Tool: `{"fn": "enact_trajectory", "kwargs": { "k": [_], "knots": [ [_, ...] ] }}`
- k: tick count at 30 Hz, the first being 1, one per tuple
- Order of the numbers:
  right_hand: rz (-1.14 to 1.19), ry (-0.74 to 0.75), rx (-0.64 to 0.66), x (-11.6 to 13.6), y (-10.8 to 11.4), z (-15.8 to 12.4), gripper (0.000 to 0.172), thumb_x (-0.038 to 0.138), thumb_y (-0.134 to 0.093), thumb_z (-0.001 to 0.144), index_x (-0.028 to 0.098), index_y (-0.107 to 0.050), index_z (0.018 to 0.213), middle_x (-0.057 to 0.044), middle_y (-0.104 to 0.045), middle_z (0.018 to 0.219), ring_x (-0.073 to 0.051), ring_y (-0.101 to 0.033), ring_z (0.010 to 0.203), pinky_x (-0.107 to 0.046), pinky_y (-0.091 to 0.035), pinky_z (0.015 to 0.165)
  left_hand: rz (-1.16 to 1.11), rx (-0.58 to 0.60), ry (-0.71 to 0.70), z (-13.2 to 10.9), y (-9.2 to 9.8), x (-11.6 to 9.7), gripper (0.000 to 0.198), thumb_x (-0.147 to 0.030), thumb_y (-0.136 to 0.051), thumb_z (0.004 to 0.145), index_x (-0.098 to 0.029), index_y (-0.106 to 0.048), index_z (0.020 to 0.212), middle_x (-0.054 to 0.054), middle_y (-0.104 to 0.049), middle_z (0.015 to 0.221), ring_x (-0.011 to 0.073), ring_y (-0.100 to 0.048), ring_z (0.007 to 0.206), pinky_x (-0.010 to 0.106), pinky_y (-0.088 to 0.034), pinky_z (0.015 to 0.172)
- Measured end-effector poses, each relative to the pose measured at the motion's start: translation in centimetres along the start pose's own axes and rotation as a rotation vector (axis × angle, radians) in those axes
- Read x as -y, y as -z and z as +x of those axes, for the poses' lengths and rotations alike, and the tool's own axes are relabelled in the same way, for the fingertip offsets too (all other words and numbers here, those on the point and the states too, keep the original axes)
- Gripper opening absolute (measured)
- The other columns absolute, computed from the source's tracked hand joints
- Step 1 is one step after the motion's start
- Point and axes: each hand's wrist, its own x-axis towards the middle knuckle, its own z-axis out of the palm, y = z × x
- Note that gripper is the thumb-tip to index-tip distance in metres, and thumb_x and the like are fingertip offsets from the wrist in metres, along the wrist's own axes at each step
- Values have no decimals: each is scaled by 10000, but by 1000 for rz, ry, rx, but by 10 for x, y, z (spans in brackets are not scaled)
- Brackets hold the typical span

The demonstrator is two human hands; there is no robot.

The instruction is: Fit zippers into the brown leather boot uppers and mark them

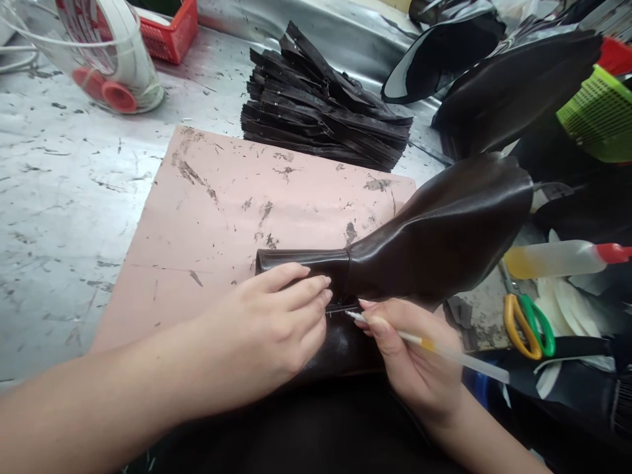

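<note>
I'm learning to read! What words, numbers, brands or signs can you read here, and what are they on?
None can be read for sure.
Roll in the clear tub: red marks on white, too blurred to read.
Pen in the right hand: I can't make out any writing.
Bottle: no readable label shows.

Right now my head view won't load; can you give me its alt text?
A right hand holds a slim pen-like tool, its tip at a dark, glossy piece on which the left hand rests. Beyond the hands lie a scuffed pink board and piled dark strips; scissors and a bottle are at right.
</note>
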Motion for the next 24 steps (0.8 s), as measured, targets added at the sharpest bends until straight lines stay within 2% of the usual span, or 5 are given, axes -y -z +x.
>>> {"fn": "enact_trajectory", "kwargs": {
  "k": [3,5,8,15,24],
  "knots": [
    [34,-29,-11,-1,2,-2,143,96,-506,828,193,-602,785,-7,-642,664,-176,-657,723,-313,-543,691,-4,5,-1,0,0,0,316,-122,-356,869,-129,-652,976,83,-639,1112,219,-540,1089,387,-355,987],
    [65,-66,-79,-3,5,-4,160,94,-502,834,199,-612,783,-3,-640,670,-179,-658,743,-322,-544,706,-8,4,-1,0,0,0,311,-128,-357,871,-132,-650,975,80,-637,1116,218,-538,1091,386,-353,988],
    [75,-130,-160,-7,11,-7,158,104,-508,841,196,-623,784,-5,-640,689,-162,-651,697,-291,-542,640,-5,3,-1,0,-1,0,305,-134,-362,874,-141,-650,974,74,-636,1120,214,-539,1089,383,-355,989],
    [38,-103,-53,-12,12,-9,128,115,-530,833,208,-615,810,-4,-645,704,-173,-652,770,-304,-535,707,5,-11,12,0,-2,1,296,-137,-375,873,-160,-654,971,52,-637,1124,207,-534,1095,376,-355,991],
    [9,-99,-32,-11,12,-8,113,128,-531,833,206,-612,824,-10,-660,725,-162,-649,719,-296,-531,678,0,-19,21,1,1,1,302,-135,-371,879,-161,-659,966,45,-648,1102,195,-554,1060,361,-357,981]
  ]
}}
